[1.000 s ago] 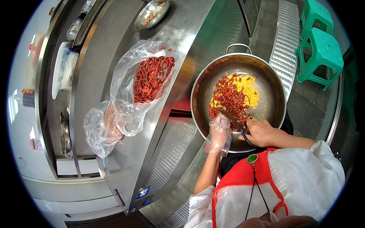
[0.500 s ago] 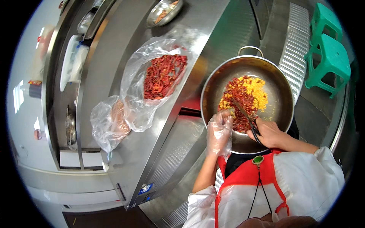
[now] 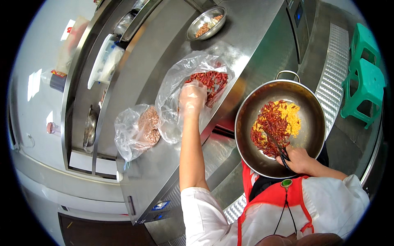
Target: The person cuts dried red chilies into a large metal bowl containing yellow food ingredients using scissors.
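Observation:
My left hand, in a clear plastic glove, reaches into an open plastic bag of dried red chilies on the steel counter. Its fingertips are hidden among the chilies, so their grip does not show. With my right hand I hold black-handled scissors, closed round the handles. The blades point down over cut red chilies in a wide metal pan with a loop handle. Small yellow bits lie beside the chilies in the pan.
On the counter are a second plastic bag of pinkish-brown pieces and a steel bowl with nuts or similar bits. A shelf runs along the left. Green plastic stools stand at the far right.
My left hand has left the pan's edge and moved left into the bag of chilies. My right hand stays at the pan with the scissors. The whole view has shifted slightly.

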### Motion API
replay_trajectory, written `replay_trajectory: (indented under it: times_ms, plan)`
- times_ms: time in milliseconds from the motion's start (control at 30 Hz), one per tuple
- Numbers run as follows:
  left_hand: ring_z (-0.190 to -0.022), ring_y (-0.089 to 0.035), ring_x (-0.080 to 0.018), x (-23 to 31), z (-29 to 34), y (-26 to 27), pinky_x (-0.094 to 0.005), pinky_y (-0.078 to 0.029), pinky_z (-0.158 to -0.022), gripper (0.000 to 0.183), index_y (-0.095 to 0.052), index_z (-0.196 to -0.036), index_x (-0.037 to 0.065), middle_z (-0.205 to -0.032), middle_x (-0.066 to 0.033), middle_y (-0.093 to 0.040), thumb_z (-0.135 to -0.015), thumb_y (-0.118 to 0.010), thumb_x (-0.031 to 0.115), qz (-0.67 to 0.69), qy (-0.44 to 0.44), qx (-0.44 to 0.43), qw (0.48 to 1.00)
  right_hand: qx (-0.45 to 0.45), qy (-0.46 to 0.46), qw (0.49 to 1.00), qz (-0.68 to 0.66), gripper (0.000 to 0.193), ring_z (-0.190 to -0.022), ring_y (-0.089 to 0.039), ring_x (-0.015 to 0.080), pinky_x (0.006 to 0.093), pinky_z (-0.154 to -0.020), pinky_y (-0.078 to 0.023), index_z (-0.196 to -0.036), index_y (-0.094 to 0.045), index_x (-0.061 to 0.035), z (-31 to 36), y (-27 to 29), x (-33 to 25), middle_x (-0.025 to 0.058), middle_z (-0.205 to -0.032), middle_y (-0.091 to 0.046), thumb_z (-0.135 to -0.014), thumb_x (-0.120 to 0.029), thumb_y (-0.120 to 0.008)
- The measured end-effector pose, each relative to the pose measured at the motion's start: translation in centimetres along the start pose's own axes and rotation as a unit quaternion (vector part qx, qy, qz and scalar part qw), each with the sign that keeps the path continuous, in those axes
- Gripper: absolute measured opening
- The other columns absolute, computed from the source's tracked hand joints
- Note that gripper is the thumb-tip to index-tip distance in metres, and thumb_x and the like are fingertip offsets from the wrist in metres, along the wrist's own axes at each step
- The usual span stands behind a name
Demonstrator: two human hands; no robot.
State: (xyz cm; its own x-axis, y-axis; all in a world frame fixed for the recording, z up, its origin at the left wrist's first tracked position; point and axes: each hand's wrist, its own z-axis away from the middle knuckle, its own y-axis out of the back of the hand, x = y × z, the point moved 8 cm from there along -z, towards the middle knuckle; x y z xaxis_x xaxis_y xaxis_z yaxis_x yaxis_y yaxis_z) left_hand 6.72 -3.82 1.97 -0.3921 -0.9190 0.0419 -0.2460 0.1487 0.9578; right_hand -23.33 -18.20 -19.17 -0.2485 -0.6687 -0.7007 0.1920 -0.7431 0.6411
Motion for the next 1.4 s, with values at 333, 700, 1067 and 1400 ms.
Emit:
replay_trajectory:
  times_ms: [333,700,1067,1400]
  plan:
    - [-0.09,-0.06,-0.0376,-0.7,-1.2,1.4,-0.0441,-0.047,-0.08,0.03,-0.064,-0.1,0.006,-0.096,-0.0222,-0.063,-0.086,-0.051,0.03,0.017,0.054,0.062,0.996,0.01,-0.004,1.0,-0.017,0.062,-0.081,-0.06,0.0441,0.0494,-0.074,-0.046,-0.09,-0.052,0.0065,0.1,0.2,0.6,0.0286,-0.081,-0.06,-0.085,-0.055,-0.046]
    - [-0.062,-0.051,-0.004,2.9,8.1,3.0,-0.0179,-0.037,-0.049,0.024,-0.062,-0.099,0.003,-0.07,0.0,-0.057,-0.088,-0.058,0.024,0.614,0.103,-0.049,0.781,0.031,-0.008,0.998,-0.052,0.055,-0.079,-0.059,0.0442,0.0492,-0.072,-0.045,-0.087,-0.047,0.0051,0.5,1.1,0.1,0.0285,-0.079,-0.059,-0.086,-0.05,-0.048]
    - [-0.051,-0.039,-0.0053,9.4,21.3,-14.6,-0.0196,-0.028,-0.044,0.023,-0.053,-0.074,0.013,-0.063,0.0044,-0.047,-0.087,-0.055,0.032,0.705,0.257,-0.247,0.613,0.035,0.017,0.999,-0.026,0.057,-0.073,-0.061,0.0416,0.0477,-0.071,-0.046,-0.087,-0.046,0.0074,0.6,1.2,-0.5,0.0255,-0.076,-0.061,-0.084,-0.049,-0.053]
    - [-0.056,-0.04,-0.0061,11.1,24.3,-16.0,-0.0196,-0.03,-0.048,0.018,-0.054,-0.076,0.01,-0.066,0.0026,-0.048,-0.086,-0.056,0.025,0.704,0.283,-0.272,0.592,0.001,-0.013,1.0,0.005,0.057,-0.076,-0.06,0.0421,0.0482,-0.071,-0.044,-0.091,-0.046,0.0067,0.3,0.2,0.1,0.0259,-0.077,-0.06,-0.084,-0.049,-0.052]
